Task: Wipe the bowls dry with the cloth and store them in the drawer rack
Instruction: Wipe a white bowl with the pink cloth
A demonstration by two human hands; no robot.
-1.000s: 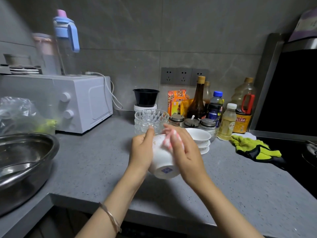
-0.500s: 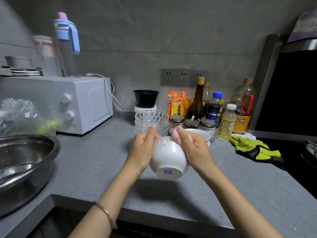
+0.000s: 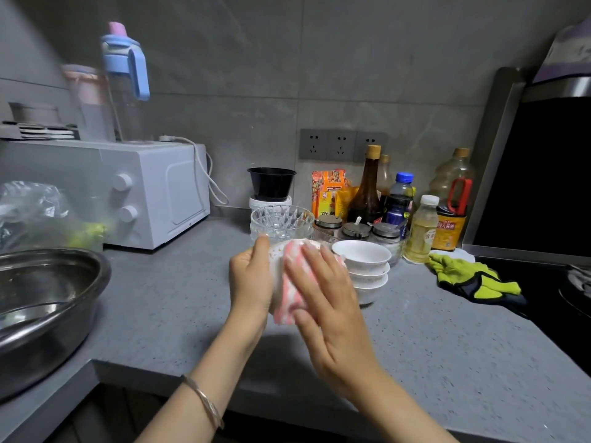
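Our left hand [image 3: 251,282] grips the bowl [image 3: 275,259] above the table [image 3: 447,346] while our flat right hand [image 3: 329,311] presses the cloth [image 3: 292,282] against it, so we judge wiping under way, with the stacked bowls [image 3: 364,263] alongside waiting and storing not yet begun

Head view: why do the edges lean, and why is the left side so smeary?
In the head view the wide lens bends the edges, so the range hood leans inward; the microwave and water bottle at left look blurred; light is dim, with a soft shadow on the counter beneath the bowl.
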